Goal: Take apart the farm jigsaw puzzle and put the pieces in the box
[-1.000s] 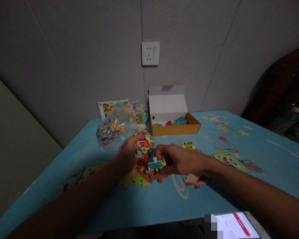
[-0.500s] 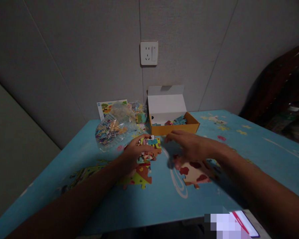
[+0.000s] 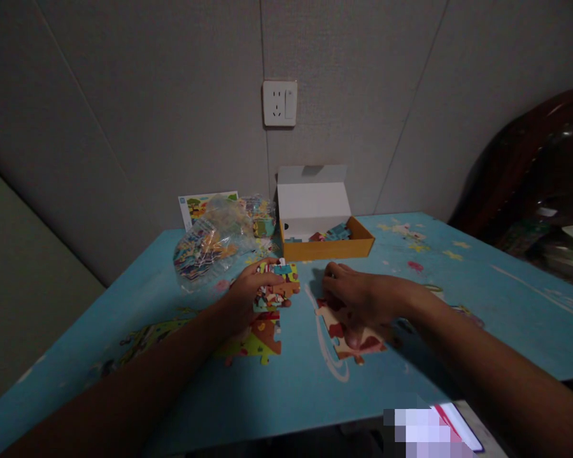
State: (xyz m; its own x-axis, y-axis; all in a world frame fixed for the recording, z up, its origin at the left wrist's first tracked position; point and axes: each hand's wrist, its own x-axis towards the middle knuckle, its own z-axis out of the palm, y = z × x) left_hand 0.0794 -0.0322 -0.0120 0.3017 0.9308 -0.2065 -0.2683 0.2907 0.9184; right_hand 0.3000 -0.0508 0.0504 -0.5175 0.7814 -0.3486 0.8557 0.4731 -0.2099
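My left hand [image 3: 249,296] is closed around several colourful jigsaw puzzle pieces [image 3: 286,287], its thumb lying across them. Just below it, a joined jigsaw section [image 3: 262,343] in green and orange lies on the table, partly covered by the hand. To the right, my right hand [image 3: 356,299] is over a cream jigsaw section with red-brown spots [image 3: 337,329]. Its thumb presses on that section and its fingers curl at the far side; the fingertips are partly hidden.
An open orange box [image 3: 327,249] with puzzle pieces inside stands at the back by the wall. Left of it are clear plastic bags of pieces [image 3: 205,251] and a picture card [image 3: 187,210]. A phone [image 3: 458,426] lies below the blue table's [image 3: 296,394] front edge.
My right hand has come down onto the spotted section, which has shifted a little to the left. My left hand keeps its hold on the pieces. The view has turned slightly.
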